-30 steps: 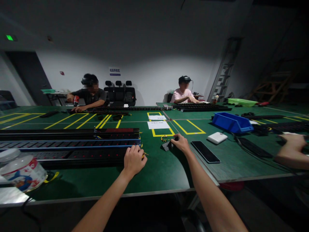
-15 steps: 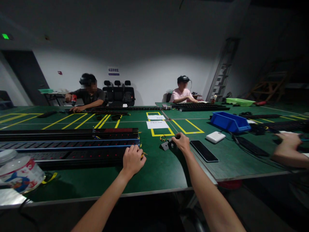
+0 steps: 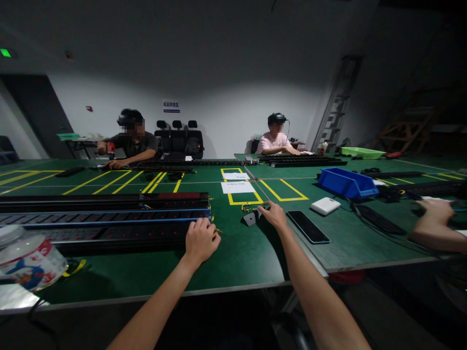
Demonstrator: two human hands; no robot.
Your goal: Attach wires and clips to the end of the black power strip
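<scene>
Reaching to a small grey bracket (image 3: 250, 220) beside the black rails (image 3: 146, 234)

Working low over the green table (image 3: 251, 272), in dim light. With the left hand (image 3: 202, 240), covering the right-hand end of the nearest rail, with fingers curled downward just beside a yellow wire end (image 3: 218, 232). Cannot tell whether grasping rail or wire, or merely resting there; with the palm side hidden.

With the right hand (image 3: 274, 214), touching or nearly touching a small dark piece (image 3: 259, 214) next to the bracket, with fingers bent and thumb in close. Cannot tell a firm pinch from light contact.

Find the bracket on the tabletop, tilted, between the rail ends and the black smartphone (image 3: 308, 226). Just beside it, note a loop of yellow-and-black wire (image 3: 248, 208). Farther back, note printed paper sheets (image 3: 238, 187); off to the right, a white power bank (image 3: 326, 205) and a blue bin (image 3: 348, 183).

By judgement, at the stage of taking hold of or adjusting the small parts. Next, would likely call for a sure fingertip hold, clear of the loose wire, without dragging on the rail end.
</scene>
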